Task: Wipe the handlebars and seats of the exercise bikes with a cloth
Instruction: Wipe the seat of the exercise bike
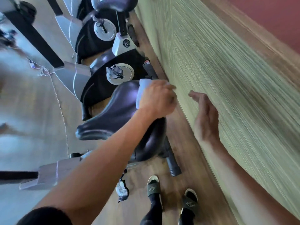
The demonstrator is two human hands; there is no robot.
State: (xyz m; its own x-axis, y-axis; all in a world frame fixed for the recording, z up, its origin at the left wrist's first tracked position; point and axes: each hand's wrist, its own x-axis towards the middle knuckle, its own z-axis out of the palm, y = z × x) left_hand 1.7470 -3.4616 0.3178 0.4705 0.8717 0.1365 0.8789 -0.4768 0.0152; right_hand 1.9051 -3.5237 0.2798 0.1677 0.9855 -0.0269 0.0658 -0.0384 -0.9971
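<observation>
Your left hand [156, 96] grips the pale, crumpled cloth [142, 93] and presses it on the rear edge of the nearest glossy black padded bike seat [113, 112], so you are mid-wipe on this seat. Your right hand [205, 117] hangs free beside the striped green wall panel [227, 70], fingers relaxed and holding nothing. By my reading, most of the job remains: the dark saddle of the next bike [113, 4] farther down the row shows no sign of attention, and no handlebars are in view, so I cannot tell whether any are done.
</observation>
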